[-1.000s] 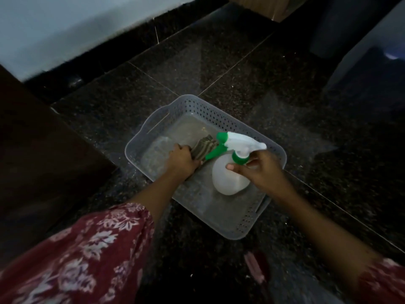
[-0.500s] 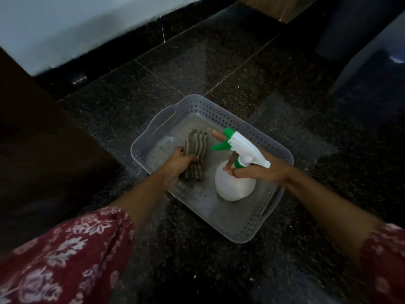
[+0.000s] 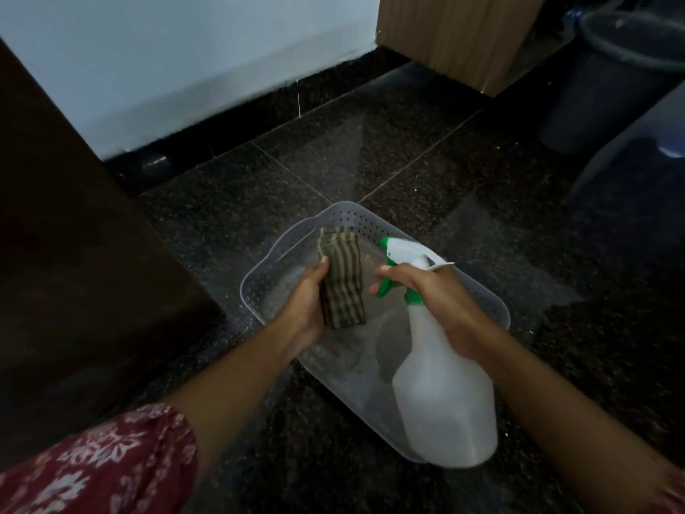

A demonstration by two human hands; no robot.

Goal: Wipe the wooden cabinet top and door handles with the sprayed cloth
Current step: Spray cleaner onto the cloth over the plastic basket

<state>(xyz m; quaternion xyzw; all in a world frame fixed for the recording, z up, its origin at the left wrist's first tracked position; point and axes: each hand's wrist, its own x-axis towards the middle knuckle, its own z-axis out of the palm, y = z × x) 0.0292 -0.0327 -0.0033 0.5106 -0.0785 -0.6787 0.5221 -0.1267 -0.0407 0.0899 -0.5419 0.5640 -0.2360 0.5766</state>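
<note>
My left hand grips a folded cloth with olive and dark stripes, held upright above a clear perforated plastic basket on the floor. My right hand holds a white spray bottle by its neck, fingers on the green trigger. The white and green nozzle points left toward the cloth, a short gap away. The dark wooden cabinet fills the left side; its top and handles are out of view.
The floor is dark speckled granite tile. A pale wall runs behind. A light wooden panel stands at the back right, with a dark bucket beside it. My red floral sleeves show at the bottom corners.
Both hands have risen out of the basket toward me, lifting the cloth and the spray bottle. The cloth now stands upright in my left hand, facing the nozzle.
</note>
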